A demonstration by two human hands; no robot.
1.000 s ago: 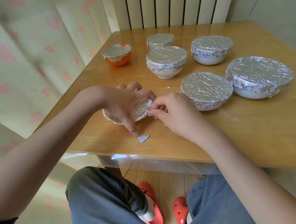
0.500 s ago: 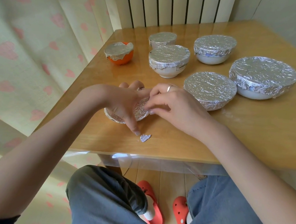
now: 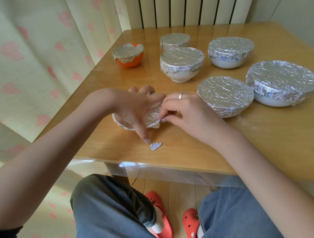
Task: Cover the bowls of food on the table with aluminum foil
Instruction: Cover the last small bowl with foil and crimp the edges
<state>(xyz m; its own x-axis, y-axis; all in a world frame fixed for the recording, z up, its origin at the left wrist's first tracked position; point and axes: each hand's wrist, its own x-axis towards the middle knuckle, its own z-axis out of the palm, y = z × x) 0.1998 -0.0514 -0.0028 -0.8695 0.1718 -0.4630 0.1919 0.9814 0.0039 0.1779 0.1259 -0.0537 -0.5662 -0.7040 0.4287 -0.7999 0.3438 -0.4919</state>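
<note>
1. Where writing is concerned, only one mark shows: a small framed label (image 3: 195, 70) with dark script on the side of the white bowl (image 3: 180, 75) in the middle of the wooden table (image 3: 269, 143), too small to read
2. Nearest the table's front edge sits the small foil-covered bowl (image 3: 151, 116), tilted on its side so its foil top faces right; most of it is hidden under the hands
3. The left hand (image 3: 135, 108) is curled over the top of this bowl, holding it, with the thumb stretched down so its tip rests on the table
4. The right hand (image 3: 185, 113), a ring on one finger, pinches the foil at the bowl's right rim with curled fingertips (image 3: 161, 117)
5. A loose foil scrap (image 3: 155, 146) lies on the table just beside the left thumb tip
6. Farther back stand five other foil-covered bowls: an orange bowl (image 3: 128, 61) at the left, a small far bowl (image 3: 174, 41), a pale bowl (image 3: 228, 55), a fully wrapped bowl (image 3: 224, 97) and a large bowl (image 3: 283, 83) at the right
7. What the bowls hold cannot be seen under the foil
8. Below the table edge, both knees and red clogs (image 3: 165, 226) show, partly cut off
</note>
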